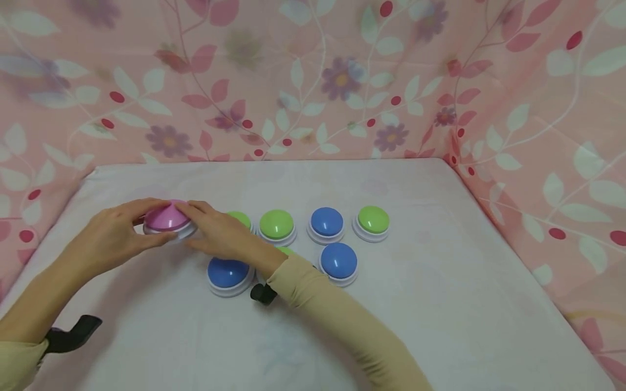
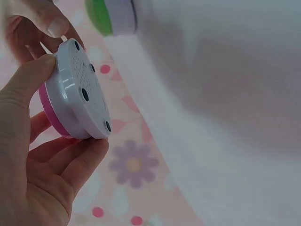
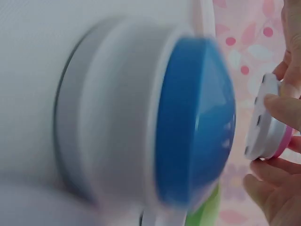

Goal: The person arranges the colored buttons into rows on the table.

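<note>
A push button with a pink dome and white base (image 1: 168, 217) is held tilted above the table's left part. My left hand (image 1: 119, 231) grips it, thumb on the white base and fingers round the far side. From the right, my right hand (image 1: 222, 233) reaches over with its fingertips at the pink dome. In the left wrist view the right thumb (image 2: 57, 27) is apart from the base. That view also shows the underside (image 2: 87, 87) with dark feet and small holes. The right wrist view catches both hands around the button (image 3: 265, 125).
Several buttons stand on the white-covered table (image 1: 464, 282): green (image 1: 276, 224), blue (image 1: 326, 222) and green (image 1: 374, 220) behind; blue (image 1: 228, 273) and blue (image 1: 338, 262) nearer. The right hand and arm partly cover two green ones. Floral cloth (image 1: 313, 81) borders the table.
</note>
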Tool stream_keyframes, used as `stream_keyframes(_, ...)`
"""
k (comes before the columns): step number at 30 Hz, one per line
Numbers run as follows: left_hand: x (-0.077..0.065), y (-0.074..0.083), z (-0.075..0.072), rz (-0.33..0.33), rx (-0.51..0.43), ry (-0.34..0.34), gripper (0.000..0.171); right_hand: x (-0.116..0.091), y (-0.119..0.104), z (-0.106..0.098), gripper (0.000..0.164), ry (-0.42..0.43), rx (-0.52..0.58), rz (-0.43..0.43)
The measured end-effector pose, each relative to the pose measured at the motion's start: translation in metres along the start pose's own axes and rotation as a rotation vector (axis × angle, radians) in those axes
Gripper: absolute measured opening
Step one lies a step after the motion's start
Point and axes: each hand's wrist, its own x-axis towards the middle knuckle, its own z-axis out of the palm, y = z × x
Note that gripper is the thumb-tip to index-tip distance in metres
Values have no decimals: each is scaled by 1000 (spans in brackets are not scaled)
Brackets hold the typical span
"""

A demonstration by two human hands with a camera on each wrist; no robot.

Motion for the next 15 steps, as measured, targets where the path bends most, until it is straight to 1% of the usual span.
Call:
stream_keyframes(4, 18, 16, 3, 20, -32, -16, 67, -9, 16, -12, 77, 59, 72, 16)
stream_keyframes(8, 35, 33, 6, 41, -65, -13, 65, -23, 31, -25, 78, 107, 127, -9)
stream_keyframes(11, 44, 43, 10, 68, -71, -6, 66, -34, 41, -33, 79, 143, 126, -39)
stream_keyframes(15, 55, 58, 12, 121, -67, 3, 69, -50, 52, -45, 79, 174, 97, -53)
